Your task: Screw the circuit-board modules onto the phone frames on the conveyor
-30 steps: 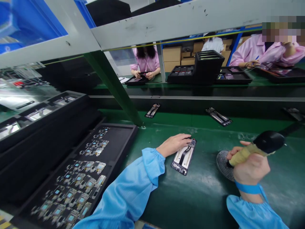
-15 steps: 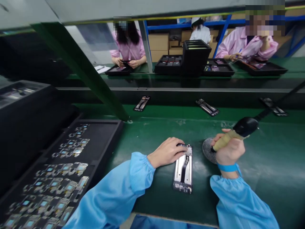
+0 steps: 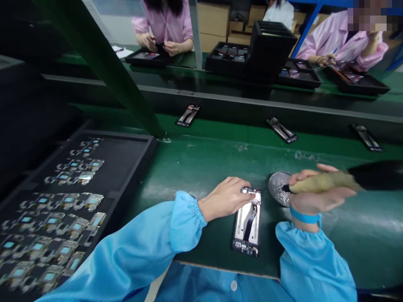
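Note:
An opened phone (image 3: 248,226) lies on the green bench in front of me, its metal inside and a dark ribbon cable facing up. My left hand (image 3: 225,199) grips its upper end, fingertips pressed on the small circuit board there. In my right hand (image 3: 315,197) is an electric screwdriver (image 3: 324,183), its grip wrapped in yellowish tape and its dark body tilted off to the right. The driver's tip points at a round, perforated metal screw dish (image 3: 278,188) beside the phone. A blue band circles my right wrist.
A black tray (image 3: 127,167) with rows of circuit boards (image 3: 67,199) stands at left. Further phones (image 3: 188,115) (image 3: 281,130) (image 3: 367,137) lie along the far strip. A green post (image 3: 103,67) slants across the left. Co-workers in pink sit opposite, near black trays (image 3: 147,58).
The screwdriver has swung lower toward horizontal, and my right hand's fingers have loosened and turned around it. My left hand stays on the phone. My view has tilted down.

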Tool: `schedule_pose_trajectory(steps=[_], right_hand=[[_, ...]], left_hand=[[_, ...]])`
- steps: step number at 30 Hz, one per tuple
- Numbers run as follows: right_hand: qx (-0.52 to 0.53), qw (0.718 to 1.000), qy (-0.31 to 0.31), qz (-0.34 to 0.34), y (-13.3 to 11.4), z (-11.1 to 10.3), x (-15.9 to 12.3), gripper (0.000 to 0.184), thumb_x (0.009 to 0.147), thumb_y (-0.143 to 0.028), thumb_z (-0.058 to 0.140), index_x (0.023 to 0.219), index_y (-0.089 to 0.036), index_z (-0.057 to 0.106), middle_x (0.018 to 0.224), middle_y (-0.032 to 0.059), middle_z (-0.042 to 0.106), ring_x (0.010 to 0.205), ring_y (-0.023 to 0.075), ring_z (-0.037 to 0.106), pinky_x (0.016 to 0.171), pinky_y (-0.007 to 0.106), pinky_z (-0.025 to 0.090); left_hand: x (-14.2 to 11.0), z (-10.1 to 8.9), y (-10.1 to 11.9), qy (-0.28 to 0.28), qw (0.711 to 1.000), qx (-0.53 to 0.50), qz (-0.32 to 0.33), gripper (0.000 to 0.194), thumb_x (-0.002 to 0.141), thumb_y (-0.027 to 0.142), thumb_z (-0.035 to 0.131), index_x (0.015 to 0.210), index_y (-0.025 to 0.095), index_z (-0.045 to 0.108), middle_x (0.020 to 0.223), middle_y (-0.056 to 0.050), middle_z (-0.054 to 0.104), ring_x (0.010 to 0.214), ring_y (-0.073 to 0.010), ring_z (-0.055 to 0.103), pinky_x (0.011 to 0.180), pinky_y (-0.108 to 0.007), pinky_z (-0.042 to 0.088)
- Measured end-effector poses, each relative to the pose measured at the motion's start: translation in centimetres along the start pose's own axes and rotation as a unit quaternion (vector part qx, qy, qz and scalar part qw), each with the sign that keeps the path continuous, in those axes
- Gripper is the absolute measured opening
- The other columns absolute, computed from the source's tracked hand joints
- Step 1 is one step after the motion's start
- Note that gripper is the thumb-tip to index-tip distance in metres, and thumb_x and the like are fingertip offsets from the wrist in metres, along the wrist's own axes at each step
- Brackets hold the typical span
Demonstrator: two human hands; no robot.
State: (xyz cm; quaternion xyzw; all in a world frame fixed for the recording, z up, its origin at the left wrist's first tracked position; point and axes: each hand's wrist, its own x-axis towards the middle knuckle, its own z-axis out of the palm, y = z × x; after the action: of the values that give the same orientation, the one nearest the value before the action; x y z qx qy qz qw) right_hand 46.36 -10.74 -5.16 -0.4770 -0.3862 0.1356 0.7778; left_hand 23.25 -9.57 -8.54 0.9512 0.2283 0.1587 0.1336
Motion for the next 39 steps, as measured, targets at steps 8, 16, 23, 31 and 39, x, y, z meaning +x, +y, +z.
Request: schedule_pose_trajectory(steps=[8, 16, 23, 31, 39], right_hand=[[0.034, 0.995, -0.086, 0.039, -0.9, 2.4, -2.9, 0.069, 0.089, -0.086, 0.049, 0.105, -0.02, 0.059, 0.058, -0.0022, 0.057, 0.042, 0.0177, 0.053, 0.043, 0.034, 0.046], [0.05, 0.994, -0.09, 0.036, 0.1, 2.4, -2.9, 0.069, 0.09, -0.087, 0.046, 0.104, -0.021, 0.062, 0.057, -0.0017, 0.056, 0.04, 0.018, 0.051, 0.04, 0.033, 0.044], [0.035, 0.992, -0.105, 0.062, 0.3, 2.2, -3.5, 0.074, 0.083, -0.092, 0.051, 0.103, -0.021, 0.061, 0.058, -0.0023, 0.057, 0.041, 0.0182, 0.052, 0.04, 0.034, 0.045], [0.038, 0.991, -0.123, 0.043, 0.5, 2.3, -3.2, 0.073, 0.085, -0.091, 0.05, 0.101, -0.02, 0.061, 0.057, -0.0019, 0.057, 0.04, 0.0185, 0.052, 0.039, 0.033, 0.045], [-0.003, 1.0, 0.022, -0.004, 0.7, -0.6, 1.1, 0.071, 0.091, -0.089, 0.042, 0.095, -0.021, 0.063, 0.055, -0.0006, 0.055, 0.039, 0.0189, 0.05, 0.036, 0.034, 0.043]], left_hand=[[0.0, 0.1, 0.3, 0.005, 1.0, -0.015, -0.02, 0.031, 0.113, 0.039, 0.052, 0.134, 0.028, 0.072, 0.137, -0.008, 0.064, 0.121, -0.0263, 0.059, 0.104, -0.042, 0.048], [0.0, 0.1, 0.2, 0.005, 1.0, -0.017, -0.016, 0.031, 0.112, 0.039, 0.053, 0.134, 0.028, 0.072, 0.136, -0.009, 0.064, 0.119, -0.0263, 0.059, 0.104, -0.042, 0.048], [0.0, 0.2, 0.3, 0.008, 1.0, -0.019, -0.017, 0.03, 0.111, 0.038, 0.057, 0.135, 0.028, 0.072, 0.133, -0.008, 0.065, 0.118, -0.0259, 0.06, 0.103, -0.043, 0.048], [-0.1, 0.1, 0.1, 0.015, 1.0, -0.015, -0.008, 0.03, 0.109, 0.037, 0.06, 0.134, 0.028, 0.073, 0.132, -0.01, 0.067, 0.117, -0.0263, 0.06, 0.101, -0.043, 0.049], [0.5, 0.5, 0.3, 0.03, 0.998, -0.043, -0.03, 0.024, 0.109, 0.033, 0.061, 0.128, 0.024, 0.074, 0.131, -0.01, 0.067, 0.116, -0.026, 0.061, 0.098, -0.041, 0.05]])
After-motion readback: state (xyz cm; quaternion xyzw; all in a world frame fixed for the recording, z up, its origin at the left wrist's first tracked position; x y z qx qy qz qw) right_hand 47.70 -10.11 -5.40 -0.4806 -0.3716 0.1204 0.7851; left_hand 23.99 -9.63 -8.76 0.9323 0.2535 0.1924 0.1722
